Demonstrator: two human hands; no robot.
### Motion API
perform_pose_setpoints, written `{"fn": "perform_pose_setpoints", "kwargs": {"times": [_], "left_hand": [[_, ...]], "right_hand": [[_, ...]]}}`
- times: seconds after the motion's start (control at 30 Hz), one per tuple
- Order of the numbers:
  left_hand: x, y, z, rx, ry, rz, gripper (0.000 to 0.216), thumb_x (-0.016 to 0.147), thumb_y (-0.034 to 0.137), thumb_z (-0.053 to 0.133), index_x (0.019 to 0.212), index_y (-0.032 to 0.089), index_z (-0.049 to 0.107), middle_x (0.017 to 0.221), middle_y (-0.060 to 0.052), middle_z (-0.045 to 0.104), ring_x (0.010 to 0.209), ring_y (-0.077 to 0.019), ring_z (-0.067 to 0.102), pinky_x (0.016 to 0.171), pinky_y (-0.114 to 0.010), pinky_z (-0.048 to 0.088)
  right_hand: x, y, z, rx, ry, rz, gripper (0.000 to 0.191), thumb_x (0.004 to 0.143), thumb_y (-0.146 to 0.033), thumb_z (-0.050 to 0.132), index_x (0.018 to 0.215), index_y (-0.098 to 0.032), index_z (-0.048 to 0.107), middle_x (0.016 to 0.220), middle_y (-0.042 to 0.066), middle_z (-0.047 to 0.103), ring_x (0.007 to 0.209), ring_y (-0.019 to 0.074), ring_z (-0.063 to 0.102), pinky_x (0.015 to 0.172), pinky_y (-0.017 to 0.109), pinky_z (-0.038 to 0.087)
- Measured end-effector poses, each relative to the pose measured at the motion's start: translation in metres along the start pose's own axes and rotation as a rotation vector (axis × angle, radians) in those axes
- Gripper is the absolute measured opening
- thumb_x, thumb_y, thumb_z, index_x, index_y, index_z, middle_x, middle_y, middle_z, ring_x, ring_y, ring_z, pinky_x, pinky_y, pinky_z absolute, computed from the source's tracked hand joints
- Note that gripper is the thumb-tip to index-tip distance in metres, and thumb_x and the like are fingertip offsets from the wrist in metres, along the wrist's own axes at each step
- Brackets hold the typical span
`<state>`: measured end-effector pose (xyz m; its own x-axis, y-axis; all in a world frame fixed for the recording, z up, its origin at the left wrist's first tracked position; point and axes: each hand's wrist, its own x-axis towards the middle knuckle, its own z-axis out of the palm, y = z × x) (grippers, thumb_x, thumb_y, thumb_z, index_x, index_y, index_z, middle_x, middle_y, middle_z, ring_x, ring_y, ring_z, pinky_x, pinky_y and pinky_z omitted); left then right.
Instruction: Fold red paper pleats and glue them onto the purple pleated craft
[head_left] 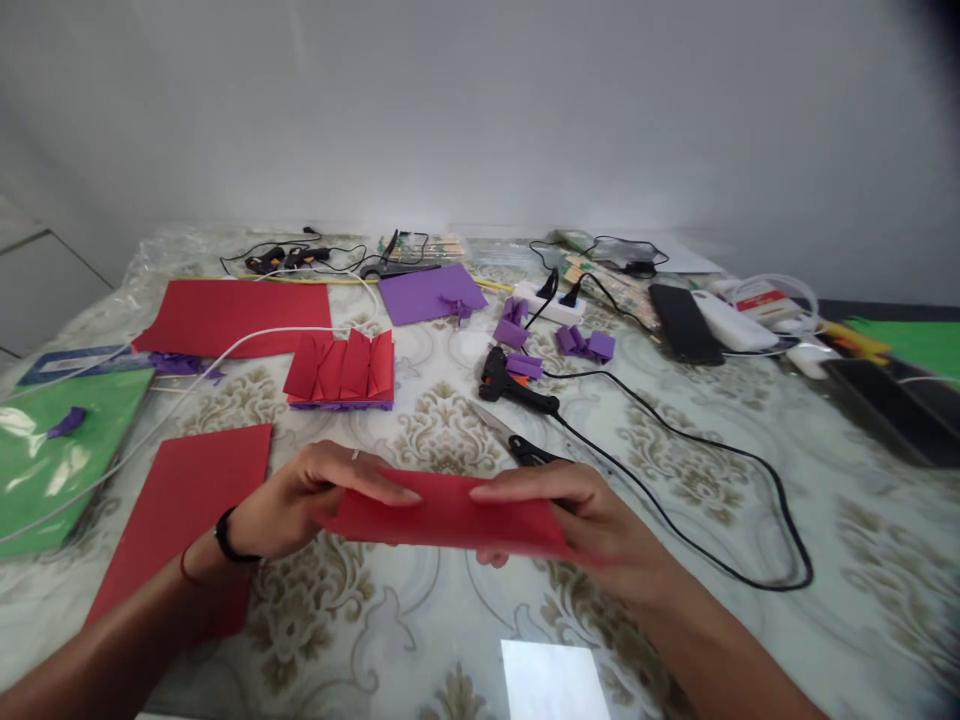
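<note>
Between my two hands, above the table, is a strip of red craft paper [450, 515]. My left hand [315, 490] grips its left end, thumb along the top. At the other end my right hand [570, 505] pinches it, some fingertips showing below the lower edge. A larger red sheet [202, 490] lies under my left forearm. Beyond my left hand sits a stack of folded red pieces [341, 368] with purple ones under it. Black-handled scissors [525, 445] rest just past my right hand, beside a black glue gun [517, 385].
The glue gun's black cord [772, 480] loops across the right side. Folded purple pieces [585, 343] lie near a white power strip [551, 300]. A purple sheet [431, 292], another red sheet [247, 310] and a green pack [67, 470] are further left. Phones [684, 322] lie right.
</note>
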<state>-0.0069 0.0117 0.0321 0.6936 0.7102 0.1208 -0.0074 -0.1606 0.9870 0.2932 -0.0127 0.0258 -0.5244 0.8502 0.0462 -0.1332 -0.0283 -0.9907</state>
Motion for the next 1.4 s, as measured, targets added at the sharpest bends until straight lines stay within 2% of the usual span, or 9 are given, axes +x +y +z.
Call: {"fn": "perform_pose_setpoints", "kwargs": {"times": [0.1, 0.2, 0.3, 0.47, 0.63, 0.8, 0.97, 1.23, 1.4], "left_hand": [[-0.001, 0.004, -0.005, 0.119, -0.031, 0.045, 0.034, 0.103, 0.045, 0.061, 0.121, 0.027, 0.083, 0.120, -0.012, 0.080, 0.107, -0.0303, 0.074, 0.093, -0.037, 0.057], [-0.002, 0.005, -0.006, 0.215, 0.022, 0.028, 0.036, 0.104, 0.048, 0.057, 0.122, 0.029, 0.082, 0.121, -0.009, 0.080, 0.121, -0.0322, 0.068, 0.105, -0.040, 0.051], [0.000, 0.001, -0.002, 0.256, 0.096, -0.059, 0.024, 0.103, 0.036, 0.063, 0.113, 0.029, 0.084, 0.113, -0.007, 0.080, 0.108, -0.0253, 0.071, 0.091, -0.031, 0.054], [0.006, -0.005, 0.004, 0.237, 0.128, -0.062, 0.018, 0.100, 0.022, 0.067, 0.105, 0.024, 0.084, 0.103, -0.007, 0.077, 0.088, -0.0170, 0.071, 0.072, -0.023, 0.053], [0.004, -0.005, 0.005, 0.269, 0.155, -0.052, 0.018, 0.099, 0.021, 0.068, 0.106, 0.026, 0.084, 0.104, -0.004, 0.079, 0.091, -0.0149, 0.072, 0.077, -0.020, 0.054], [0.000, -0.006, 0.007, 0.272, 0.250, -0.145, 0.046, 0.095, 0.031, 0.076, 0.139, 0.036, 0.068, 0.124, -0.002, 0.075, 0.097, -0.0168, 0.072, 0.076, -0.020, 0.059], [0.000, -0.007, 0.008, 0.245, 0.232, -0.192, 0.049, 0.093, 0.035, 0.077, 0.141, 0.034, 0.066, 0.118, -0.003, 0.074, 0.088, -0.0162, 0.070, 0.068, -0.019, 0.061], [-0.001, -0.005, 0.007, 0.267, 0.276, -0.216, 0.043, 0.093, 0.039, 0.078, 0.134, 0.032, 0.069, 0.115, -0.003, 0.071, 0.089, -0.0164, 0.068, 0.068, -0.019, 0.060], [-0.004, -0.007, 0.007, 0.218, 0.269, -0.224, 0.043, 0.092, 0.041, 0.078, 0.134, 0.030, 0.069, 0.107, -0.003, 0.071, 0.080, -0.0146, 0.065, 0.062, -0.017, 0.058]], "right_hand": [[-0.003, -0.005, -0.006, -0.170, -0.006, -0.038, 0.023, 0.098, -0.033, 0.066, 0.110, -0.033, 0.086, 0.112, 0.005, 0.083, 0.094, 0.0222, 0.078, 0.075, 0.027, 0.060], [-0.008, -0.007, -0.011, -0.228, -0.072, -0.028, 0.033, 0.096, -0.042, 0.066, 0.125, -0.033, 0.079, 0.131, 0.006, 0.075, 0.113, 0.0292, 0.072, 0.087, 0.034, 0.060], [-0.011, -0.005, -0.012, -0.244, -0.080, -0.009, 0.037, 0.097, -0.049, 0.064, 0.129, -0.035, 0.077, 0.146, 0.007, 0.065, 0.132, 0.0326, 0.062, 0.100, 0.040, 0.057], [-0.008, -0.003, -0.007, -0.262, -0.103, 0.042, 0.039, 0.094, -0.055, 0.070, 0.127, -0.037, 0.077, 0.153, 0.007, 0.060, 0.137, 0.0335, 0.059, 0.100, 0.042, 0.058], [-0.003, -0.001, 0.000, -0.258, -0.033, 0.075, 0.045, 0.092, -0.055, 0.074, 0.134, -0.037, 0.074, 0.146, 0.006, 0.067, 0.129, 0.0313, 0.066, 0.097, 0.040, 0.060], [0.002, 0.006, 0.006, -0.428, 0.153, 0.083, 0.034, 0.098, -0.038, 0.071, 0.132, -0.037, 0.074, 0.131, 0.002, 0.077, 0.112, 0.0228, 0.074, 0.094, 0.033, 0.059], [0.004, 0.007, 0.008, -0.511, 0.195, 0.093, 0.025, 0.099, -0.035, 0.067, 0.121, -0.033, 0.079, 0.108, 0.001, 0.082, 0.087, 0.0195, 0.077, 0.073, 0.029, 0.060], [0.005, 0.009, 0.008, -0.487, 0.230, 0.028, 0.034, 0.093, -0.035, 0.075, 0.127, -0.032, 0.078, 0.121, 0.004, 0.080, 0.105, 0.0239, 0.076, 0.091, 0.036, 0.063], [0.002, 0.009, 0.007, -0.457, 0.227, 0.050, 0.031, 0.095, -0.033, 0.074, 0.125, -0.033, 0.079, 0.112, 0.003, 0.083, 0.112, 0.0266, 0.076, 0.098, 0.041, 0.063]]}}
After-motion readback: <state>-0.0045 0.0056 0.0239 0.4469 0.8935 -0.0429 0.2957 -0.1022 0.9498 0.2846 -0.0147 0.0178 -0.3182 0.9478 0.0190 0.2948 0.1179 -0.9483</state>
